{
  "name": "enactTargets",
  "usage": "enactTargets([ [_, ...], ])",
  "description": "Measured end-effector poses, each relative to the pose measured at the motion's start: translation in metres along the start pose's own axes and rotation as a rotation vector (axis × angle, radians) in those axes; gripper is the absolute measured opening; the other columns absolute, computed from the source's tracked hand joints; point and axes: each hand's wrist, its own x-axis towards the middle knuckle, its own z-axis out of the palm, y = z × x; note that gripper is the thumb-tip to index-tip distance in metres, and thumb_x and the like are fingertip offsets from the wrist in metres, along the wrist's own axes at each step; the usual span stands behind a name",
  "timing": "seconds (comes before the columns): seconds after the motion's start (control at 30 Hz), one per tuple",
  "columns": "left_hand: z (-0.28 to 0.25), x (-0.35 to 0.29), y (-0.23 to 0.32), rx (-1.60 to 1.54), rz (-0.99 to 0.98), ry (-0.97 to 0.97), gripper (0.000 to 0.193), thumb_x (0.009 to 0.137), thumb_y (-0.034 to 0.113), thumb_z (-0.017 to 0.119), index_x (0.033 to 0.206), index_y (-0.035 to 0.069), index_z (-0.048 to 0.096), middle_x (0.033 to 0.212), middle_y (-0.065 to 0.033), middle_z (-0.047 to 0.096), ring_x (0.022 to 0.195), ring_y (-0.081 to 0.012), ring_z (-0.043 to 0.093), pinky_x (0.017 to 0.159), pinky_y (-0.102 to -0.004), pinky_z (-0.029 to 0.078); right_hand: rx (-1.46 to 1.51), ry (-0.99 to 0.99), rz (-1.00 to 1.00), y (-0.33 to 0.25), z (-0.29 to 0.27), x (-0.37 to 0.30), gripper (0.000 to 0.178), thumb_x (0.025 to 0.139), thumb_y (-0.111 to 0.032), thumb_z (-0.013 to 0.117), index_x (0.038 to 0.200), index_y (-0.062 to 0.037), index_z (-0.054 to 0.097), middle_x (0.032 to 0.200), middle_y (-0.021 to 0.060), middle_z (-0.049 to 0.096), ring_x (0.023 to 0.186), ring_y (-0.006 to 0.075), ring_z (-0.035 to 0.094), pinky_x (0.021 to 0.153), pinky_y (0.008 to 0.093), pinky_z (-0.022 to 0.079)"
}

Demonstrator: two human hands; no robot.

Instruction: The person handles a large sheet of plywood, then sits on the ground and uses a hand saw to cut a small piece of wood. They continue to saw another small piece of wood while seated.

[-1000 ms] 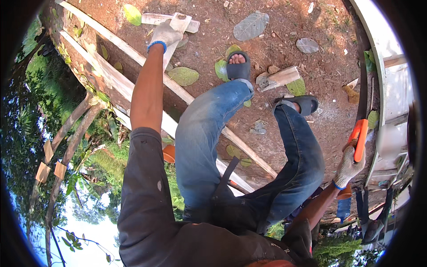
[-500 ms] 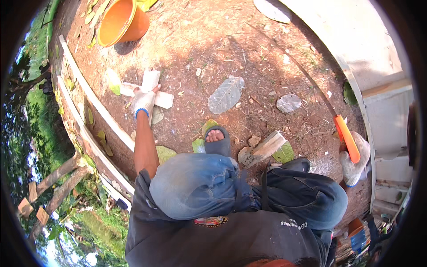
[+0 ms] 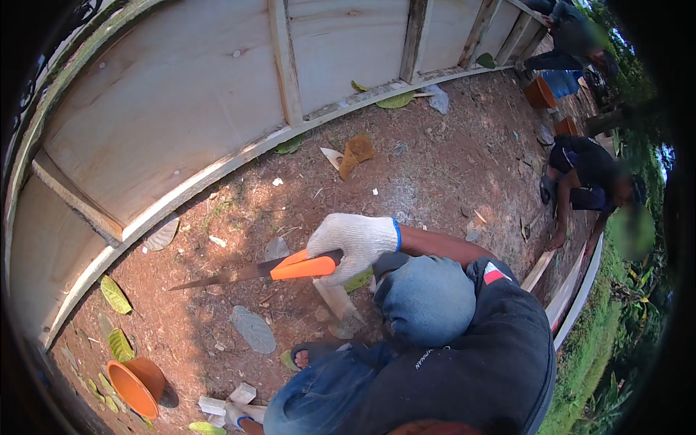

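My right hand (image 3: 353,246), in a white knit glove with a blue cuff, is closed round the orange handle of a handsaw (image 3: 299,267). The saw's thin dark blade points left, above the soil. Low at the left edge of my body, my left hand (image 3: 236,415), also gloved, is closed on short pale wood pieces (image 3: 243,394) lying crossed on the ground; most of its fingers are hard to see. Under my right hand a split wood block (image 3: 339,304) rests on the soil, close to my sandalled foot (image 3: 299,357).
A framed wooden panel (image 3: 348,32) curves along the far side. An orange bucket (image 3: 138,386) lies tipped at lower left. Dry leaves (image 3: 253,330) are scattered about. At right a co-worker (image 3: 583,170) bends over long wood strips (image 3: 576,279); another person (image 3: 569,36) is farther back.
My view has swung to the right, bringing the panel and co-workers into sight. The handsaw in my right hand has come in front of my knees. My left hand stays at the wood pieces.
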Motion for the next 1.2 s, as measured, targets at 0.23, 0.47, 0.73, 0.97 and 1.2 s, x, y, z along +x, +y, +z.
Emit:
enactTargets([
  [0.23,0.01,-0.027,0.035,0.026,0.158,-0.03,0.081,0.072,0.02,0.085,0.134,-0.014,0.047,0.116,-0.0269,0.068,0.1,-0.0393,0.068,0.091,-0.0472,0.056,0.047,0.004,-0.024,0.007,0.013,0.0,0.026,0.083,-0.03,0.075,0.082,-0.0053,0.066,0.068,0.0121,0.06,0.063,0.0311,0.06,0.061,0.0413,0.046],
  [0.47,0.009,-0.035,0.041,0.013,0.225,-0.067,0.08,0.071,0.016,0.084,0.136,-0.012,0.045,0.117,-0.0269,0.068,0.102,-0.0409,0.068,0.093,-0.0478,0.055,0.058,0.004,0.011,0.014,0.017,0.003,0.024,0.079,-0.025,0.078,0.087,-0.0047,0.067,0.075,0.0138,0.063,0.068,0.0326,0.063,0.063,0.0404,0.049],
  [0.73,0.01,-0.048,0.048,0.006,0.303,-0.108,0.08,0.071,0.011,0.082,0.139,-0.01,0.044,0.117,-0.0269,0.068,0.105,-0.0427,0.068,0.094,-0.0485,0.055,0.121,0.078,0.071,0.017,0.022,-0.005,0.021,0.079,-0.02,0.076,0.088,-0.0037,0.069,0.074,0.0148,0.062,0.066,0.0315,0.062,0.061,0.0394,0.047],
  [0.97,0.017,-0.082,0.109,0.034,0.295,-0.106,0.092,0.073,0.011,0.085,0.147,-0.005,0.032,0.126,-0.0278,0.065,0.118,-0.0413,0.065,0.103,-0.0481,0.051,0.179,0.17,0.032,0.016,0.018,0.003,0.017,0.082,-0.013,0.072,0.097,-0.0036,0.073,0.076,0.0099,0.068,0.065,0.0158,0.063,0.063,0.0322,0.05],
  [1.2,0.028,-0.06,0.099,0.06,0.369,-0.188,0.1,0.074,0.019,0.088,0.151,-0.004,0.029,0.13,-0.0293,0.064,0.12,-0.0418,0.064,0.103,-0.0468,0.051,0.182,0.268,0.025,0.025,0.024,-0.003,0.018,0.079,-0.017,0.074,0.08,-0.0031,0.062,0.067,0.012,0.054,0.057,0.026,0.052,0.056,0.0363,0.043],
])
